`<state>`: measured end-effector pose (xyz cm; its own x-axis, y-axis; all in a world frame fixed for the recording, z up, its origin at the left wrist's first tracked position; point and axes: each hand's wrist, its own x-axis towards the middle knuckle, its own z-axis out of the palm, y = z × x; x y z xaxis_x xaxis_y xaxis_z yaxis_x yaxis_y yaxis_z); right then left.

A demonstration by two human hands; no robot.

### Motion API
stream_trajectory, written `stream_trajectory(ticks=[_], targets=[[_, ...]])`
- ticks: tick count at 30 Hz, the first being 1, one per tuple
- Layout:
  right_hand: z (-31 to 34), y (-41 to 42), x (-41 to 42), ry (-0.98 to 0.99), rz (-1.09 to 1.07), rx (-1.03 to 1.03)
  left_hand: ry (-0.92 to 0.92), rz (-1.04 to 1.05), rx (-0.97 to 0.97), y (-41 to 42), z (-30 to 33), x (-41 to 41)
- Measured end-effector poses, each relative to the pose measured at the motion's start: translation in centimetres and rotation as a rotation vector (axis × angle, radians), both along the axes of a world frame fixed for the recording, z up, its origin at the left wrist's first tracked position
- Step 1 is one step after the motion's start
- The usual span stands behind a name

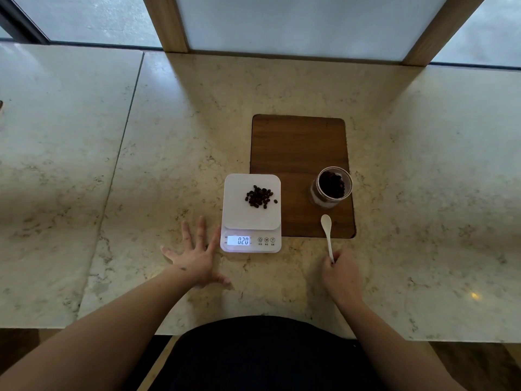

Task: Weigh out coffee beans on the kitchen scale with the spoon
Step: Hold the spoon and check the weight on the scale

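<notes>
The right hand pinched the white spoon, bowl empty, near the jar. The left hand lay flat, fingers spread, holding nothing, beside the scale. Beans sat loose there; a bump could roll them onto the desk.

Both forearms are bare, with no sleeves, watch or rings showing. The left hand enters from seven o'clock, the right hand from five o'clock. At six o'clock, a dark, plain garment covers the torso.
</notes>
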<state>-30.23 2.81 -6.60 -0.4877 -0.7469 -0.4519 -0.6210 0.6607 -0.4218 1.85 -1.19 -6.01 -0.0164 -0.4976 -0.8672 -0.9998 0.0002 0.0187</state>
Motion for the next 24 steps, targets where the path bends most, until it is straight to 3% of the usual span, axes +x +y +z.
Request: stream_trajectory(ticks=[24], targets=[[-0.59, 0.31, -0.01, 0.045, 0.046, -0.006, -0.006, 0.007, -0.01, -0.01, -0.71, 0.3]])
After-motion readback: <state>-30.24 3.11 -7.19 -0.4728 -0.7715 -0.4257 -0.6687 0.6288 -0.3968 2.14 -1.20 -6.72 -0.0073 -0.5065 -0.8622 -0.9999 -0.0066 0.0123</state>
